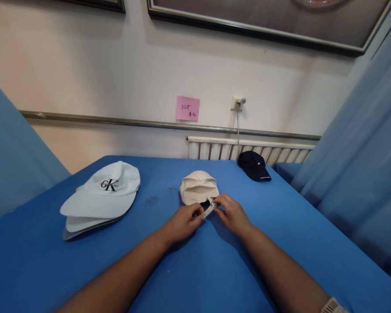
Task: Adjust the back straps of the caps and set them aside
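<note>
A beige baseball cap [199,186] lies on the blue table with its back opening toward me. Its adjusting strap [208,211] stretches between my two hands. My left hand [186,221] pinches the strap's left part between thumb and fingers. At the right end, by the buckle area, my right hand [232,214] is closed on the strap close to the cap's edge. The buckle itself is too small to make out clearly. The cap's brim is hidden from view.
Stacked white caps [101,195], the top one with black letters, rest at the left of the blue table [189,278]. A dark navy cap [253,166] lies at the back right. Behind are a radiator [215,150] and a plugged-in cable [238,126]; blue curtains [358,165] hang at both sides.
</note>
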